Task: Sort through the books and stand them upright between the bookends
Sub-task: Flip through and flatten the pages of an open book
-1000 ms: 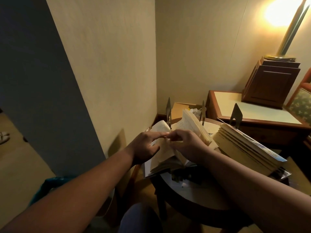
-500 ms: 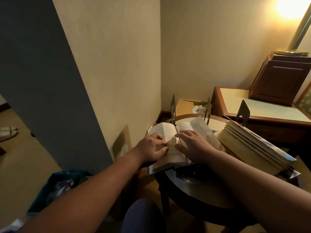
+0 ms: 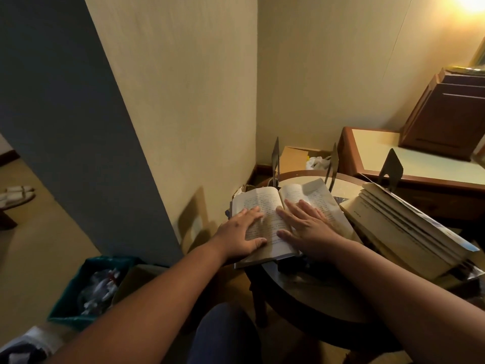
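Observation:
An open book with printed pages lies flat at the left edge of the round table. My left hand presses flat on its left page, fingers spread. My right hand presses flat on the right page. A slanted stack of several books leans at the right of the table. Three dark metal bookends stand behind: one at the back left, one in the middle, one at the right behind the stack.
A beige wall corner stands close on the left. A green bin with rubbish sits on the floor lower left. A cardboard box lies behind the table. A wooden side table with a dark cabinet is at the right.
The pages that my fingers were leafing through a second ago have dropped down. The book now lies open flat, and both hands have spread out on its pages.

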